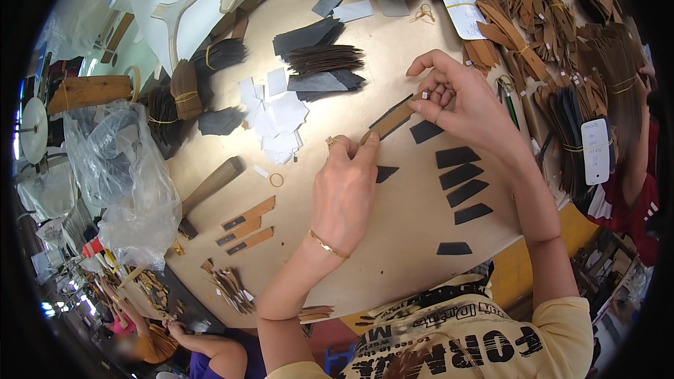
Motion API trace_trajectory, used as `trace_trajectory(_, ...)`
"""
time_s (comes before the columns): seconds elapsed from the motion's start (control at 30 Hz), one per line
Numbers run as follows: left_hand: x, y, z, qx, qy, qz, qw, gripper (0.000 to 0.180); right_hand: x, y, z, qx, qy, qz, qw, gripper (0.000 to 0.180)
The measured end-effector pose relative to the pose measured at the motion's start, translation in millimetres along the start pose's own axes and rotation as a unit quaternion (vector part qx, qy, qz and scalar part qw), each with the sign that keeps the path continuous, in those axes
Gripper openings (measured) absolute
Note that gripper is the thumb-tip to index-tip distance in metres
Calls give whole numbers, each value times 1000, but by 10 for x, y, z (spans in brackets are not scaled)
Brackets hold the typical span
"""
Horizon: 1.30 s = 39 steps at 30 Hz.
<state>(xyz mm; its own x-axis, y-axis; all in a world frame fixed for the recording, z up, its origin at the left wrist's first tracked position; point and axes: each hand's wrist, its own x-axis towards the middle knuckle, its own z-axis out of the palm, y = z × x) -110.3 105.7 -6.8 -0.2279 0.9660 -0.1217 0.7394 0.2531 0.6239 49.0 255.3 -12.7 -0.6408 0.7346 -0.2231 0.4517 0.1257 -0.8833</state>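
Observation:
A narrow brown leather strip (392,118) with a dark edge slants between my two hands over the table. My left hand (345,186) pinches its lower end, thumb and fingertips together. At the upper end, my right hand (460,102) grips it between thumb and fingers, the index finger raised and curved. Just below the strip lies a black slanted piece (385,173), partly behind my left hand. Another black piece (425,131) sits under my right hand. More black pieces (460,175) are spaced out in a column toward my right forearm.
Stacks of dark strips (324,60) and white paper slips (279,116) lie beyond my hands. A wooden-handled hammer (212,187) and brown strips with black patches (247,227) rest at left. Banded brown bundles (516,38) crowd the right. Other people sit at both sides.

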Motion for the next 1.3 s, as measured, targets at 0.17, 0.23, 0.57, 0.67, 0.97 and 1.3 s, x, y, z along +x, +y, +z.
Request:
trace_trajectory(0.17,4,2,3,0,4,3,1000,30,-6,14,19,-21,15,-37,999,34)
trace_trajectory(0.23,5,2,0,-2,2,2,1000,31,-7,15,20,-22,16,-37,999,34)
trace_trajectory(0.57,-2,0,-21,8,-31,7,999,35,-29,-3,45,-13,27,-34,999,33)
trace_trajectory(0.67,-1,6,6,7,8,11,1000,32,-77,0,90,-82,80,-96,989,27)
trace_trajectory(0.97,-22,-18,66,17,18,-3,1000,29,-387,148,235,-443,153,-257,845,26)
trace_trajectory(1.3,-3,-88,-24,-3,12,21,1000,24,-325,-46,258,-435,106,-230,864,32)
